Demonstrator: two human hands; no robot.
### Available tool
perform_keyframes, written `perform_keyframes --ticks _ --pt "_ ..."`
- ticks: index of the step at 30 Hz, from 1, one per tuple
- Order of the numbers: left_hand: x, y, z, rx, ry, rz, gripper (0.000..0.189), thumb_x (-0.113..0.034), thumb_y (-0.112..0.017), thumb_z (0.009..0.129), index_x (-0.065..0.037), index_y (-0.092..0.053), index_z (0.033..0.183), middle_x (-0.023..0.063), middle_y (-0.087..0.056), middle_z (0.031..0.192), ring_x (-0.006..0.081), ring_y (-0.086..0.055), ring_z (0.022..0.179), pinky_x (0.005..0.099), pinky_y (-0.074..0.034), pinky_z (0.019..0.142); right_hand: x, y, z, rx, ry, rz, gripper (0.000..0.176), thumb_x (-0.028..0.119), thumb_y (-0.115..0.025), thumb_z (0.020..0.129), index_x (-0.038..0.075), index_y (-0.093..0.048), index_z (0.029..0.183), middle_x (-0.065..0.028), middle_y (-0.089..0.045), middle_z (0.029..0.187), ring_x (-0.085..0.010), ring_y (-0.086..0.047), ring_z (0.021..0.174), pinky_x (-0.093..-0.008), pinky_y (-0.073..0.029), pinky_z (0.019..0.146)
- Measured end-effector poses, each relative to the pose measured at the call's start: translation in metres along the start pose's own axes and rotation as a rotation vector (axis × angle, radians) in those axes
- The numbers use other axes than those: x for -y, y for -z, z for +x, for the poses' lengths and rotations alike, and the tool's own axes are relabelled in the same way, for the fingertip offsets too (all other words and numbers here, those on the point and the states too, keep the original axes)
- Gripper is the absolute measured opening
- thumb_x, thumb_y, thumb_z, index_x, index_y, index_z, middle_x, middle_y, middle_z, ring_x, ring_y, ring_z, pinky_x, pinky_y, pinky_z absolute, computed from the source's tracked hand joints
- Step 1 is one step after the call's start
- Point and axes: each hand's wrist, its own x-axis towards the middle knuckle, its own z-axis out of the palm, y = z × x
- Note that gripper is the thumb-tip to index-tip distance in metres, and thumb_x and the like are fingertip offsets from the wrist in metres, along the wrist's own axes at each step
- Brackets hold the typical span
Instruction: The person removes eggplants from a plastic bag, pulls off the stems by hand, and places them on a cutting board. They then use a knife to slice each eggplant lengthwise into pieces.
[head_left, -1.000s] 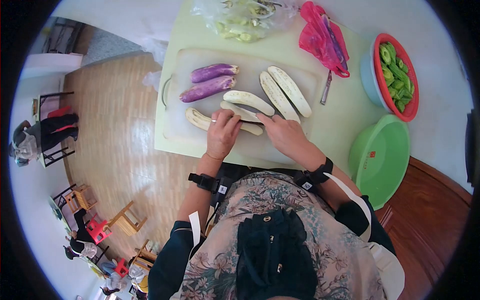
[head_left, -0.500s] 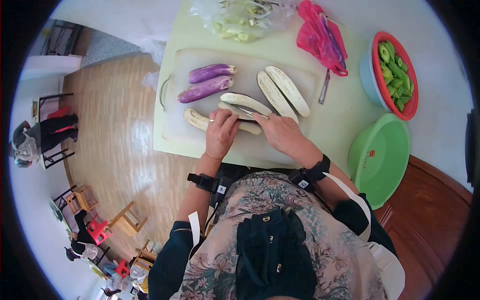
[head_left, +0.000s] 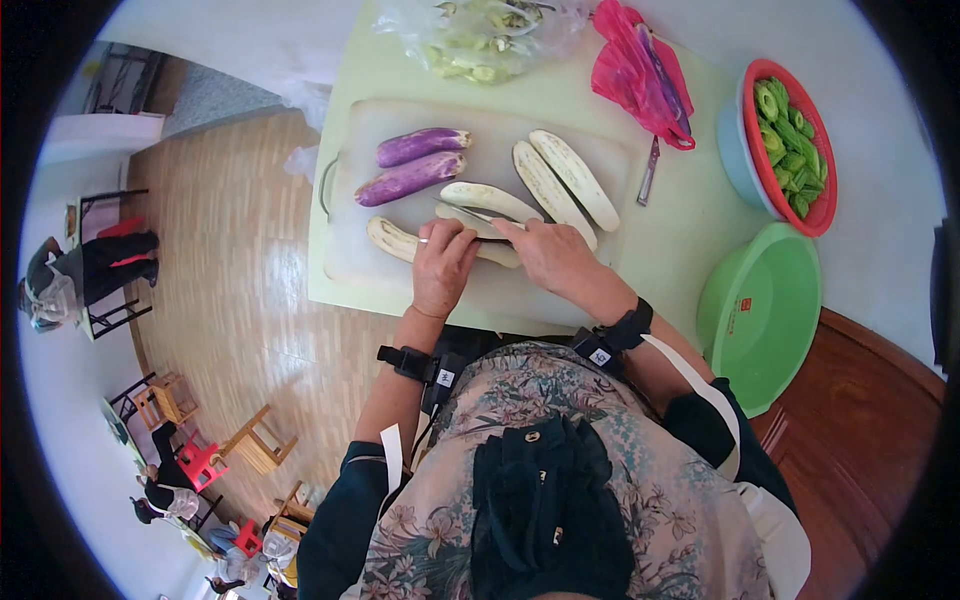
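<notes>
My right hand (head_left: 562,262) is closed around the handle of a knife (head_left: 468,214), its thin blade pointing left across a cut eggplant piece. My left hand (head_left: 440,265), a ring on one finger, presses with bent fingers on an eggplant half (head_left: 390,238) lying pale side up. Just above both hands lies another pale eggplant half (head_left: 490,197). To the right, two long halves (head_left: 575,178) rest side by side, cut faces up. Two purple eggplants (head_left: 412,180) lie at the upper left of the white cutting board (head_left: 350,250). My fingers hide part of the piece under the blade.
Clear bags with pale green pieces (head_left: 480,65) and a pink bag (head_left: 635,75) lie at the back, near a metal utensil (head_left: 649,172). At right stand a red basket (head_left: 828,190) of green vegetables and a green basin (head_left: 735,330). Other people and stools are far left.
My right hand has slid a little to the left and up, and the knife blade now reaches farther left over the eggplant. The left hand stays nearly still.
</notes>
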Motion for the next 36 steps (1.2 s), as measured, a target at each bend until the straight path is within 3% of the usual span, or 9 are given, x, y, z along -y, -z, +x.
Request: perform_keyframes --ticks 3,14,23,25,27,29,33,36 --pt "-0.001 0.0 0.0 -0.008 0.015 0.001 0.025 -0.002 -0.073 0.066 -0.006 -0.062 0.088 0.0081 -0.056 0.091 0.029 -0.054 0.089 0.0386 -0.044 0.077 -0.002 0.008 -0.004 0.07 -0.012 0.02 0.047 0.009 -0.054 0.081 0.01 -0.048 0.128 -0.0179 -0.061 0.083 -0.0337 -0.064 0.078 -0.0435 -0.051 0.064" --pt "-0.001 0.0 0.001 0.009 0.007 0.015 0.024 -0.002 -0.073 0.066 -0.005 -0.063 0.087 0.0082 -0.056 0.091 0.0294 -0.053 0.087 0.039 -0.045 0.073 -0.006 -0.002 0.0 -0.01 -0.051 0.047 0.04 0.012 -0.051 0.085 0.015 -0.053 0.125 -0.0157 -0.06 0.082 -0.034 -0.062 0.076 -0.0436 -0.05 0.067" --pt "0.002 0.019 -0.008 -0.051 0.014 0.055 0.024 -0.004 -0.071 0.072 -0.006 -0.062 0.094 0.0118 -0.055 0.103 0.031 -0.052 0.095 0.041 -0.043 0.083 -0.029 0.024 -0.06 -0.096 -0.159 0.27 0.035 0.016 -0.05 0.087 0.017 -0.056 0.121 -0.0147 -0.059 0.078 -0.0337 -0.06 0.071 -0.0439 -0.049 0.064" --pt "0.013 0.028 -0.019 -0.155 0.162 0.241 0.035 -0.009 -0.072 0.074 -0.006 -0.061 0.108 0.0156 -0.052 0.114 0.0328 -0.05 0.099 0.0447 -0.04 0.088 -0.032 0.017 -0.068 -0.095 -0.078 0.32 0.034 0.017 -0.049 0.088 0.017 -0.057 0.121 -0.0148 -0.06 0.077 -0.0339 -0.06 0.07 -0.0441 -0.048 0.063" --pt "0.022 0.033 -0.024 -0.155 0.259 0.237 0.042 -0.011 -0.072 0.075 -0.006 -0.058 0.115 0.0167 -0.048 0.119 0.0337 -0.048 0.102 0.0455 -0.039 0.09 -0.028 0.013 -0.073 -0.097 0.002 0.369 0.033 0.018 -0.049 0.088 0.016 -0.057 0.12 -0.0148 -0.06 0.077 -0.034 -0.06 0.07 -0.0443 -0.048 0.063" --pt "0.03 0.037 -0.027 -0.09 0.38 0.255 0.056 -0.017 -0.071 0.078 -0.008 -0.05 0.129 0.0189 -0.039 0.13 0.0355 -0.043 0.107 0.0457 -0.038 0.091 -0.019 0.011 -0.072 0.122 0.005 0.253 0.032 0.019 -0.049 0.088 0.017 -0.057 0.119 -0.015 -0.06 0.078 -0.0345 -0.061 0.071 -0.0449 -0.049 0.063" --pt "0.024 0.033 -0.022 0.003 0.386 0.311 0.056 -0.02 -0.07 0.079 -0.009 -0.049 0.13 0.0193 -0.037 0.133 0.0368 -0.04 0.113 0.0463 -0.035 0.094 -0.016 0.002 -0.068 0.121 -0.03 0.194 0.031 0.02 -0.048 0.089 0.017 -0.057 0.118 -0.0152 -0.061 0.079 -0.0344 -0.062 0.073 -0.0455 -0.049 0.063" --pt "0.014 0.027 -0.024 0.036 0.507 0.537 0.055 -0.023 -0.07 0.08 -0.009 -0.05 0.129 0.0199 -0.034 0.137 0.0383 -0.036 0.119 0.0478 -0.032 0.097 -0.02 0.006 -0.067 0.108 -0.08 0.131 0.03 0.019 -0.047 0.089 0.018 -0.057 0.117 -0.0148 -0.061 0.08 -0.0344 -0.062 0.073 -0.0461 -0.049 0.063"
